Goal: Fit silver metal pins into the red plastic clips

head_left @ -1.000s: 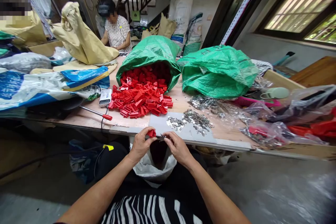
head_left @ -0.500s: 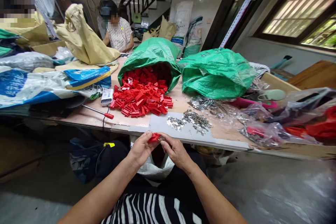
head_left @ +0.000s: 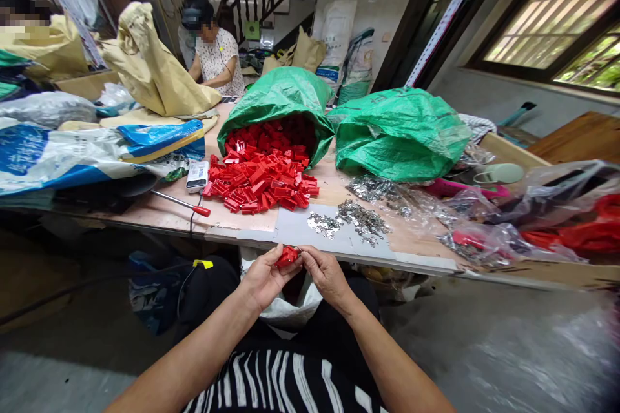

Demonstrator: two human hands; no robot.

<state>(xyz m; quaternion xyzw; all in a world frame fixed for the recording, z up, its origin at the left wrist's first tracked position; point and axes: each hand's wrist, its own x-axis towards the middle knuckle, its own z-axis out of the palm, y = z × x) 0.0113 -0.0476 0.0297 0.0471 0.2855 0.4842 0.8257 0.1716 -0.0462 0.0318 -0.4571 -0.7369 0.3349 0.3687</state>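
Note:
My left hand (head_left: 264,277) is closed around a small red plastic part (head_left: 287,256), held just off the table's front edge. Close beside it, my right hand (head_left: 323,276) has its thumb and fingertips pinched together at the right end of that part; what they pinch is too small to make out. Beyond the hands lies a heap of similar red plastic parts (head_left: 259,184), spilling from the mouth of a green woven sack (head_left: 285,93). Two small piles of metal pieces (head_left: 363,221) lie on a grey sheet (head_left: 295,232) at the table edge.
A red-handled rod (head_left: 181,202) and a small white device (head_left: 197,176) are left of the heap. Another green sack (head_left: 400,132) and clear plastic bags (head_left: 489,242) lie to the right. Below my hands is an open white sack (head_left: 290,315). A person (head_left: 217,55) sits across the table.
The red part has turned slightly and shifted a little right in my left hand. My right hand has moved slightly right, its fingers now drawn closer together.

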